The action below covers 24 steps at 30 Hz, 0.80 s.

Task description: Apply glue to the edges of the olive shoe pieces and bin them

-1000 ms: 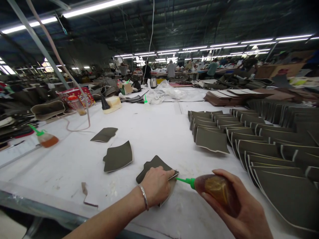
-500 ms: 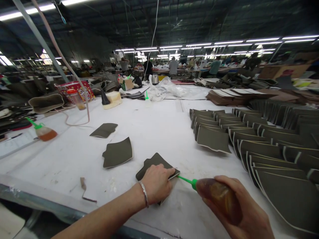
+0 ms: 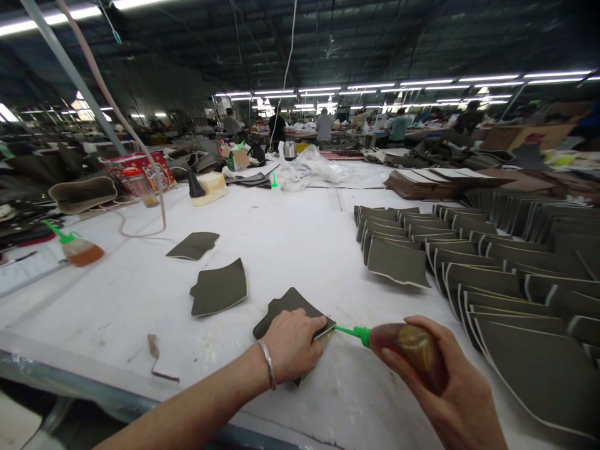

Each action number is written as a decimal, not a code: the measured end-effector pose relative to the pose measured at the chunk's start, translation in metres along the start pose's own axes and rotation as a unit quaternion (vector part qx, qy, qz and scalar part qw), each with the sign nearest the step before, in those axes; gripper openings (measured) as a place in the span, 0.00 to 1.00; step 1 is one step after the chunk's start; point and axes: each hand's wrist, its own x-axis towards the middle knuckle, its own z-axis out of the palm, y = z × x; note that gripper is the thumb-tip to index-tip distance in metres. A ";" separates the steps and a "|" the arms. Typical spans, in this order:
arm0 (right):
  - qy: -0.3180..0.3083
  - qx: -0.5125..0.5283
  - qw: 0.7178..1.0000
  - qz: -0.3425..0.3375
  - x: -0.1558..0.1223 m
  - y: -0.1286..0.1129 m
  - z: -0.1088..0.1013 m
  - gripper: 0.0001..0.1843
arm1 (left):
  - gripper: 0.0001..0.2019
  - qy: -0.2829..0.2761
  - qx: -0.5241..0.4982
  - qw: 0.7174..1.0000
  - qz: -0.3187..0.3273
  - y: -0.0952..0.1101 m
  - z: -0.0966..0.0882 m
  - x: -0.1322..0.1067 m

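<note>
My left hand, a metal bangle on its wrist, presses down with curled fingers on a dark olive cut piece lying on the white table. My right hand grips a brown glue bottle with a green nozzle. The nozzle tip touches the right edge of that piece, just beside my left fingers. Two more olive pieces lie loose to the left.
Rows of overlapped olive pieces fill the right side of the table. A second glue bottle lies at far left, near a hanging hose. Stacks of brown pieces, bags and clutter sit at the back. People work at distant tables.
The glue nozzle stays at the piece's right edge, shifting slightly along it. My left hand keeps pressing the piece. The view has tilted a little.
</note>
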 end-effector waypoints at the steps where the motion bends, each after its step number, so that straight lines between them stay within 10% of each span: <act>1: -0.003 0.001 1.000 0.009 -0.001 -0.001 0.001 0.23 | 0.22 -0.001 0.000 1.000 -0.001 0.000 0.000 0.000; 24: -0.061 0.072 0.992 0.080 -0.023 -0.011 0.007 0.23 | 0.25 0.002 -0.019 1.000 0.008 -0.005 -0.001 -0.002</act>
